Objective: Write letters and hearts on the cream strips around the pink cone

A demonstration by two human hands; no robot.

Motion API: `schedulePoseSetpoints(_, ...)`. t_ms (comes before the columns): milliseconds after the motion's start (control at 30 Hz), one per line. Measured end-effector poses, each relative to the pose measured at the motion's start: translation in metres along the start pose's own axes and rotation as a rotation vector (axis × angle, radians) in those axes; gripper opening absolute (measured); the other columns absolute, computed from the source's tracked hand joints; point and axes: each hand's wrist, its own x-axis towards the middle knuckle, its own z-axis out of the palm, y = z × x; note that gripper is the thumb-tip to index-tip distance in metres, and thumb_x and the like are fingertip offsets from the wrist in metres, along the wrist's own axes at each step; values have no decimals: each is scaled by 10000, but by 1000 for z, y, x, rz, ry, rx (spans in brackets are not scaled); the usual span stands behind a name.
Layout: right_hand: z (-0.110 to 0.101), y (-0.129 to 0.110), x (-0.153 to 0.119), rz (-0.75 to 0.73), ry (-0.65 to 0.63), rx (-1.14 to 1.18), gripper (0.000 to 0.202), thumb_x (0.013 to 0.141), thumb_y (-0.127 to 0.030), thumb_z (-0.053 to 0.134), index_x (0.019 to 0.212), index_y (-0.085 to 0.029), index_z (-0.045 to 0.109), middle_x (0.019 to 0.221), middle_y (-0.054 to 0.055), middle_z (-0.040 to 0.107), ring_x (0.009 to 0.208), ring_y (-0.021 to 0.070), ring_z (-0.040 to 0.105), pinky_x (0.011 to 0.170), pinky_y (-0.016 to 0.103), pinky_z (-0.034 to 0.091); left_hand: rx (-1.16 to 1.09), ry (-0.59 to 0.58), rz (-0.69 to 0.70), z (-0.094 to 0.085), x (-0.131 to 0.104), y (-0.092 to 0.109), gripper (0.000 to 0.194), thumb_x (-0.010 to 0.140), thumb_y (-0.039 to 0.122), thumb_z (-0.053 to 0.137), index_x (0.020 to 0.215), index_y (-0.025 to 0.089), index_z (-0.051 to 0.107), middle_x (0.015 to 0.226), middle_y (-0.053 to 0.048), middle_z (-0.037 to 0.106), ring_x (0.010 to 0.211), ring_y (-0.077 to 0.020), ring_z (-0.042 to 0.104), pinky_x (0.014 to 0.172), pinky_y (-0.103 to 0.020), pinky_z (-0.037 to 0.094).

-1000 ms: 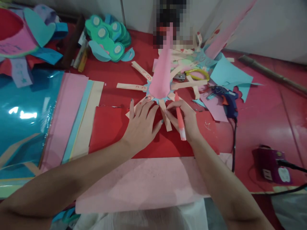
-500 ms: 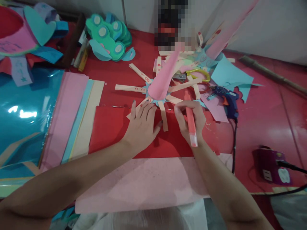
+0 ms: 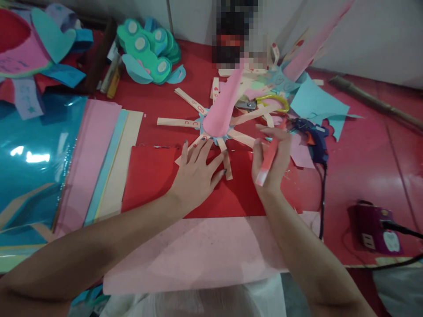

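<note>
As your right hand (image 3: 279, 152) swings its gripped marker (image 3: 270, 156) rightward from the front strip (image 3: 228, 162), your outspread left hand (image 3: 194, 175) rests there, marking seemingly paused.

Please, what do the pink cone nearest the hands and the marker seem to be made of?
Nearest pink cone: probably paper or thin foam; it looks matte, without sharp highlights. Marker in the right hand: likely smooth plastic, given the straight reddish barrel.

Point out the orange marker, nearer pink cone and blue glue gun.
Orange marker (image 3: 269, 156): head view, on its barrel.
Nearer pink cone (image 3: 223, 108): head view, on its side.
Blue glue gun (image 3: 319, 151): head view, on its handle.
</note>
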Motion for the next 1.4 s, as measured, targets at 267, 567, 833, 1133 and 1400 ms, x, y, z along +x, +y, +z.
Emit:
schedulePoseSetpoints(267,3,6,0,170,-156,-29,91,875,-292,514,937,-225,516,837,18,618,765,161,623,762,367,523,2,-8,3,-1,0,1,402,991,316,415,1347,188,549,1454,-207,462,1378,-353,410,1121,-682,229)
schedulePoseSetpoints(567,1,-4,3,159,-94,10,144,784,-128,509,883,-231,531,699,-37,553,602,112,551,616,274,478,1,-16,-2,1,-1,1,466,993,347,397,1396,132,486,1469,-208,443,1395,-356,378,1131,-691,194)
schedulePoseSetpoints(833,0,0,3,180,-284,-110,221,723,-111,499,903,-236,529,621,-65,488,543,115,471,590,272,389,2,-37,-40,0,-1,3,522,1009,349,331,1417,35,419,1488,-201,422,1395,-344,377,1153,-654,192)
schedulePoseSetpoints(1133,1,8,0,132,-232,-124,288,714,-106,493,973,-232,509,627,-75,417,572,123,450,629,292,406,5,-17,-11,0,-1,3,506,1006,341,356,1421,59,421,1490,-197,421,1397,-339,378,1161,-648,181)
schedulePoseSetpoints(1400,2,7,1,150,-207,-96,266,710,-92,503,933,-236,511,640,-72,464,597,120,497,644,292,435,-30,8,114,6,-2,0,447,984,137,293,1385,41,464,1462,-173,470,1340,-271,474,1112,-440,413)
